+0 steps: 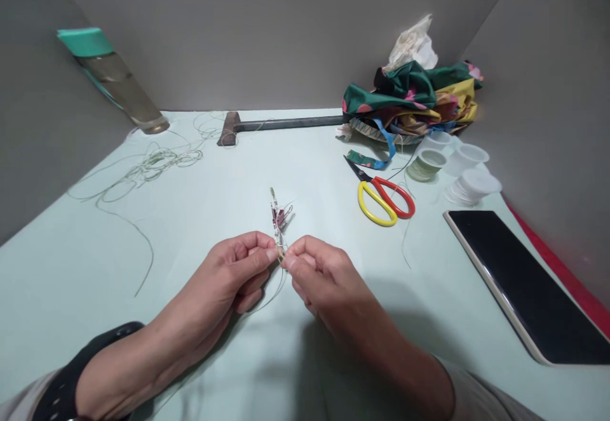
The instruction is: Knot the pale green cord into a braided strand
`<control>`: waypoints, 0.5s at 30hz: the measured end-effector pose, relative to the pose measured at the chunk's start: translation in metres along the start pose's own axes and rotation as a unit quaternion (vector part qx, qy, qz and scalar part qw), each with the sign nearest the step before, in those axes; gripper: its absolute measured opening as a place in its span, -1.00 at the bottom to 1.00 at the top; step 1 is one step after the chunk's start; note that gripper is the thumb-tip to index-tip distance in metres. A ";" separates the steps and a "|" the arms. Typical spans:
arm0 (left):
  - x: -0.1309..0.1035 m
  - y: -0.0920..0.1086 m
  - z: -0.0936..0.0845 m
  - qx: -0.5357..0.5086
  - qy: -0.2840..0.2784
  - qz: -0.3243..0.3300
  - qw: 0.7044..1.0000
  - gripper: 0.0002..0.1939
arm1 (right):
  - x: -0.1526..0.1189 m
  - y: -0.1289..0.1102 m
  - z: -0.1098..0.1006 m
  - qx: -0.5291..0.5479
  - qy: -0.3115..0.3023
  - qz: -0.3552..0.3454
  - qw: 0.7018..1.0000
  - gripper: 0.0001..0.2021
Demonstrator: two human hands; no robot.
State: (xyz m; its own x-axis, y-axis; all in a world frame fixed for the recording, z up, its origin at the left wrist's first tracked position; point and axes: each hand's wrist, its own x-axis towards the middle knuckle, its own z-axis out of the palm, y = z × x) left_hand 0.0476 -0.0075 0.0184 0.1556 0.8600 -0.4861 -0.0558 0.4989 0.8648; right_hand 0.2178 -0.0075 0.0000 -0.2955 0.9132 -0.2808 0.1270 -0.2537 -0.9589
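Close together near the middle of the table, my left hand and my right hand both pinch thin pale cord. Just beyond the fingertips sticks up a small beaded piece with dark red and pale beads and a greenish tip. My left thumb and forefinger are closed on the cord at its base. The right thumb and forefinger grip cord right beside them; the exact knot or loop is hidden by the fingers. Loose cord ends trail below the hands toward the lower left.
Scissors with red and yellow handles lie to the right, near cord spools and a phone or tablet. A hammer lies at the back. Tangled cord, a bottle and bundled fabric stand around.
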 end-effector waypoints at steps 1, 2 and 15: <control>0.000 0.000 0.000 0.001 0.001 -0.001 1.000 -0.70 | 0.000 0.001 0.000 0.000 0.002 -0.001 1.000 -0.81; 0.001 0.000 0.000 0.001 0.002 -0.001 1.000 -0.70 | 0.001 0.001 0.001 0.001 0.004 -0.002 1.000 -0.82; 0.000 0.001 -0.001 -0.001 0.007 -0.014 1.000 -0.73 | 0.004 0.000 0.004 -0.022 0.019 0.027 0.999 -0.83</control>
State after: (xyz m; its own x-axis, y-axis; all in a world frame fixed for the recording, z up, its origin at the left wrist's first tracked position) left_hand 0.0463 -0.0071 0.0187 0.1429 0.8472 -0.5117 -0.0540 0.5230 0.8506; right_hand 0.2130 -0.0045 -0.0012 -0.2509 0.9105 -0.3288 0.1842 -0.2886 -0.9396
